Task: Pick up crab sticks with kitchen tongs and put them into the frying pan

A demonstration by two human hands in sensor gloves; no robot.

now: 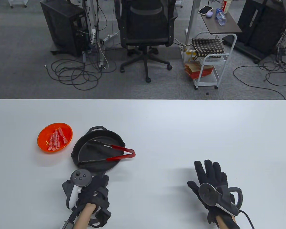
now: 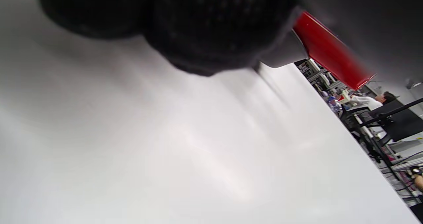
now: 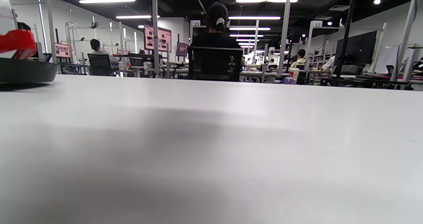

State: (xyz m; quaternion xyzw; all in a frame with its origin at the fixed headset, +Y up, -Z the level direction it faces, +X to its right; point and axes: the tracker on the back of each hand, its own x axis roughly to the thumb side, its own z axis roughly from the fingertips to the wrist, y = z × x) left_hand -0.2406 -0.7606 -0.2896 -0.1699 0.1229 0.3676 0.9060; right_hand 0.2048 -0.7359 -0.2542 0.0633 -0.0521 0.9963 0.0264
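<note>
The left hand (image 1: 90, 190) sits at the near edge of the bench (image 1: 181, 131), its fingers curled round the frying pan's handle, though the tracker (image 1: 78, 181) covers most of that grip. The right hand (image 1: 211, 181) lies flat on the bench well to the side, fingers spread and straight, holding nothing.

Just beyond the left hand, the frying pan (image 1: 97, 149) is black, round and shallow, with a small loop handle on its far rim. The kitchen tongs (image 1: 109, 152) lie across it, long axis running sideways: the joined red end juts over the pan's rim toward the right hand, and the two dark metal arms fan apart inside the pan, pointing away from that hand.

Farther off and outward of the left hand, the orange bowl (image 1: 54, 137) holds the crab sticks (image 1: 57, 140), pink-red and white, heaped together; their count is hard to make out.

The left wrist view is mostly blurred glove, with a slice of red tong handle.
</note>
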